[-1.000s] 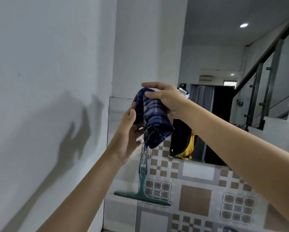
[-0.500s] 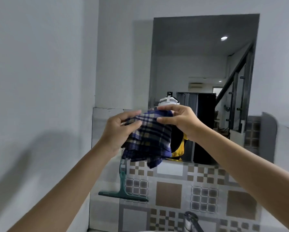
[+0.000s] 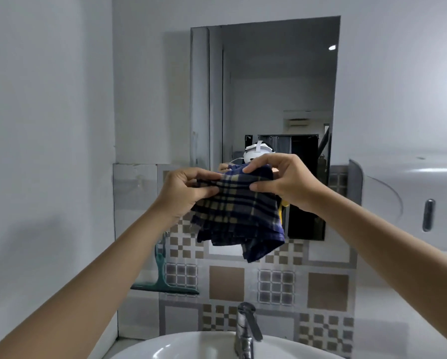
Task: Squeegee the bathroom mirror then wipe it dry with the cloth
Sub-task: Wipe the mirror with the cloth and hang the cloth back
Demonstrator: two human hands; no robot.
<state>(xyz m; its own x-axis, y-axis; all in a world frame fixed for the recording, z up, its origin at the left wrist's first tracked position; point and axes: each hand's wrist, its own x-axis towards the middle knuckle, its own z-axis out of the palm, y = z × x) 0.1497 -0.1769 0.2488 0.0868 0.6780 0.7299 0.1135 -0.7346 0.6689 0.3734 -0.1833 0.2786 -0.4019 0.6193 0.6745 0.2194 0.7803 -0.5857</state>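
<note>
A blue and beige plaid cloth (image 3: 240, 213) hangs folded between both hands, in front of the lower part of the bathroom mirror (image 3: 274, 86). My left hand (image 3: 186, 193) pinches its top left edge. My right hand (image 3: 282, 180) pinches its top right edge. The cloth is held in the air and I cannot tell if it touches the glass. A green squeegee (image 3: 162, 278) hangs on the tiled wall at lower left, its blade level and its handle partly hidden by my left forearm.
A white sink (image 3: 180, 345) with a chrome tap (image 3: 245, 330) is directly below the hands. A white dispenser (image 3: 411, 203) is mounted on the right wall. A plain white wall closes in the left side. Patterned tiles cover the wall under the mirror.
The view has swung right and up, so the whole mirror and the sink now show. Both hands have spread the bunched cloth out wider between them.
</note>
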